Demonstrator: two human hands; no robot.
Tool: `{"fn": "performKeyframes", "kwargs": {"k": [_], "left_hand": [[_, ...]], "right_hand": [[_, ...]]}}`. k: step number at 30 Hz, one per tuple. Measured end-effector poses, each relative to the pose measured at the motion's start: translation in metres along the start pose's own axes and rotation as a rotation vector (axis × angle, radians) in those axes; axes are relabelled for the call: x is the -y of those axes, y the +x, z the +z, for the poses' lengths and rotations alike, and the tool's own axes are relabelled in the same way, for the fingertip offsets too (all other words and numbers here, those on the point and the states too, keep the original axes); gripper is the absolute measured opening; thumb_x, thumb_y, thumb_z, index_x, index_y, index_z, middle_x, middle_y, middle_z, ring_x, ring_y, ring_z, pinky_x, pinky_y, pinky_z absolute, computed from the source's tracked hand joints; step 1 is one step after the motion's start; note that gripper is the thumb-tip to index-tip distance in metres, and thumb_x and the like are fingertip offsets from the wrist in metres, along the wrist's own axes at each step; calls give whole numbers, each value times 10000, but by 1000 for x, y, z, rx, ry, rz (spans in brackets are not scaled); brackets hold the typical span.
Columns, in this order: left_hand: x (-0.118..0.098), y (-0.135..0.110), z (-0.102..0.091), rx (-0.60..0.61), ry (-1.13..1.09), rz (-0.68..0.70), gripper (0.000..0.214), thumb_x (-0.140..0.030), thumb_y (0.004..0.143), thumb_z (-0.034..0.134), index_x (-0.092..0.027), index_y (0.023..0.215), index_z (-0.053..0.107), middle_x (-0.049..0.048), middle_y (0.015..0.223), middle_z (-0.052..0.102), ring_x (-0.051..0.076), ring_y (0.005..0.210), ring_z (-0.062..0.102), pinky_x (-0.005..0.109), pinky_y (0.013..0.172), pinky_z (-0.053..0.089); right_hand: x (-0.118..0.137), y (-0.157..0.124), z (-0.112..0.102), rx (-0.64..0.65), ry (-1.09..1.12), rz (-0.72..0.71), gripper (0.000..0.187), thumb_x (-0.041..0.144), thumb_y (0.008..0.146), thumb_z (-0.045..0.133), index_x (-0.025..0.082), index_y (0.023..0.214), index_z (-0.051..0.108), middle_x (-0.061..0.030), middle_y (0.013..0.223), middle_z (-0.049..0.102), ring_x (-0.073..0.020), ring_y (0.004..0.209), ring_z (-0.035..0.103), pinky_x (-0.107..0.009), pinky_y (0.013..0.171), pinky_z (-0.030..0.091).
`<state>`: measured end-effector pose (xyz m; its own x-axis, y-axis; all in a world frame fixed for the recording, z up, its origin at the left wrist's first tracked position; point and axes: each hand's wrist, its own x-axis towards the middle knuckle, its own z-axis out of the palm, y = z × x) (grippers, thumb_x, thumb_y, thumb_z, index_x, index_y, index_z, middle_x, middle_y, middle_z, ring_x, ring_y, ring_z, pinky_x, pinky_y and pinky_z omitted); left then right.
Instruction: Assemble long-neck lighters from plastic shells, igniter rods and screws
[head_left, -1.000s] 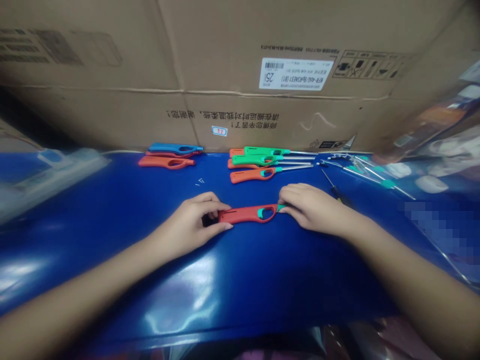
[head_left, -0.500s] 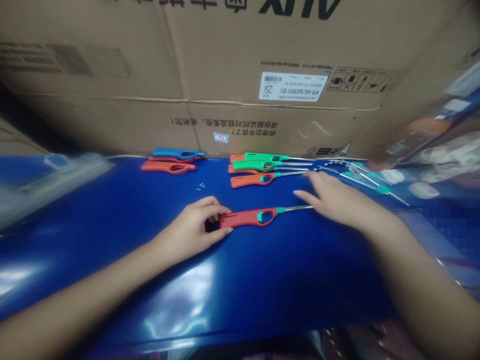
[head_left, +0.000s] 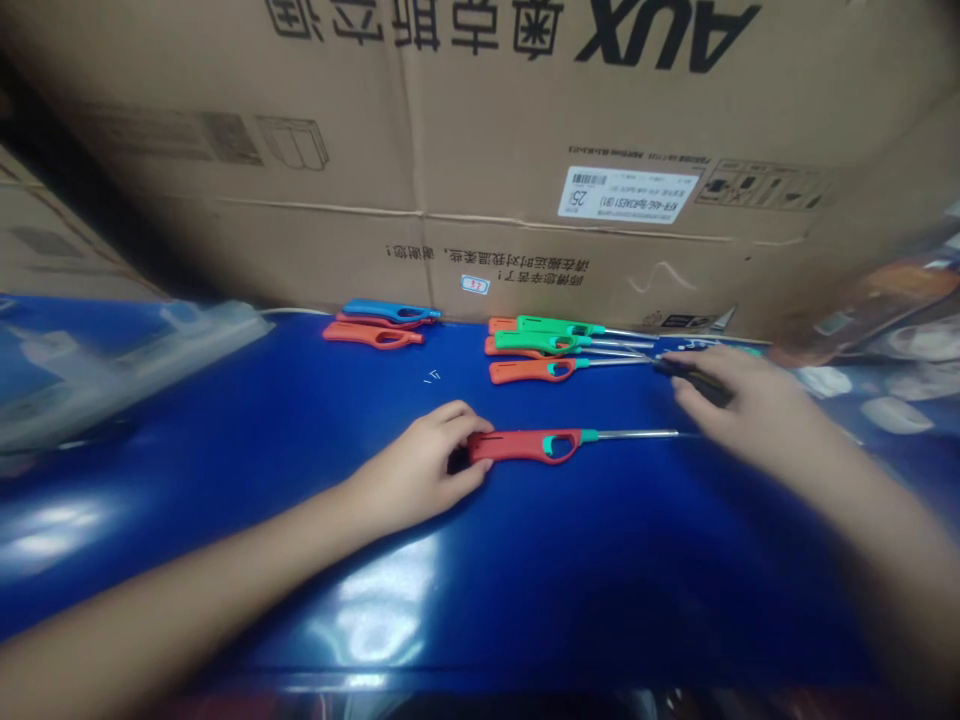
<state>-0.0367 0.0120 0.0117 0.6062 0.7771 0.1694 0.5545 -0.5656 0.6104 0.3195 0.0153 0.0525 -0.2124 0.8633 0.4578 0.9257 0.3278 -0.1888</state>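
Observation:
A red long-nosed lighter [head_left: 525, 445] with a teal trigger and a thin metal tube lies on the blue table [head_left: 525, 570], tube pointing right. My left hand [head_left: 427, 470] is closed on its butt end, thumb in front and fingers behind. My right hand [head_left: 750, 405] is beyond the tube's tip, fingers curled on a dark-handled screwdriver [head_left: 694, 381] that lies on the table. Behind the red lighter sit an orange lighter [head_left: 532, 371] and two green lighters [head_left: 551, 335].
A blue shell [head_left: 390, 311] and orange shells [head_left: 371, 336] lie at the back left. A large cardboard box [head_left: 480, 150] walls off the back. A clear plastic bag [head_left: 112, 370] rests at the left. Blurred packets lie at the far right.
My right hand let go of the red lighter's nozzle end, moved right and back, and closed on the screwdriver. My left hand kept its hold. The view tilted up.

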Motion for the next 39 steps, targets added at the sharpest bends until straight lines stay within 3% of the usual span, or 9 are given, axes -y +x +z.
{"fn": "performKeyframes", "kwargs": {"k": [4,8,13,19,25,28,31,36,39], "left_hand": [[-2,-1,3,11,-2,11,278,-258,930,668,-152,1187,681,66,1030,627,181,876,621,318,820,531],[0,-3,6,36,-20,81,345,-299,914,714,-148,1222,682,65,1007,628,185,894,631,305,822,532],[7,-4,7,19,-45,159,367,-351,897,734,-130,1190,709,66,967,647,176,862,635,279,793,528],[10,-3,8,2,-59,175,389,-344,880,755,-111,1189,715,71,958,651,175,851,628,274,790,520],[9,-3,8,19,-121,213,368,-263,901,717,-122,1240,687,86,1085,666,166,934,644,267,868,523],[7,-3,9,28,-151,230,374,-199,892,700,-117,1257,677,92,1123,677,174,992,654,280,928,517],[3,-3,13,30,-193,219,366,-212,907,689,-125,1262,677,102,1150,686,183,1026,662,296,950,522],[-5,-4,18,37,-276,200,340,-218,928,666,-163,1263,681,98,1170,692,185,1067,654,329,983,523],[-7,-4,22,17,-316,156,330,-225,918,670,-174,1244,695,88,1139,703,170,986,665,325,922,547]], "right_hand": [[67,10,18,-20,369,-13,198,321,881,656,228,1010,775,-51,1015,789,-240,925,738,-365,831,571],[110,22,53,161,569,-78,185,234,895,637,218,1014,778,-47,1017,791,-214,938,738,-345,861,566],[128,42,85,163,648,-118,179,201,903,619,190,991,774,-77,1035,791,-227,982,734,-366,905,557],[134,50,98,160,716,-63,168,209,902,624,192,990,766,-70,1048,785,-222,996,725,-367,931,542],[128,47,87,68,805,88,150,274,865,678,192,965,754,-61,1023,782,-213,957,724,-353,885,556],[121,45,70,-38,912,276,178,367,819,752,193,857,741,-20,807,732,-148,676,658,-286,647,531],[113,37,53,-102,1142,464,238,398,779,801,198,775,673,46,623,576,-73,480,472,-221,456,390],[106,17,31,94,1429,672,321,327,685,885,202,771,602,82,537,457,-51,442,383,-166,379,310],[100,9,32,47,1485,749,331,287,640,915,180,782,636,40,655,574,-30,471,383,-142,366,307]]}}
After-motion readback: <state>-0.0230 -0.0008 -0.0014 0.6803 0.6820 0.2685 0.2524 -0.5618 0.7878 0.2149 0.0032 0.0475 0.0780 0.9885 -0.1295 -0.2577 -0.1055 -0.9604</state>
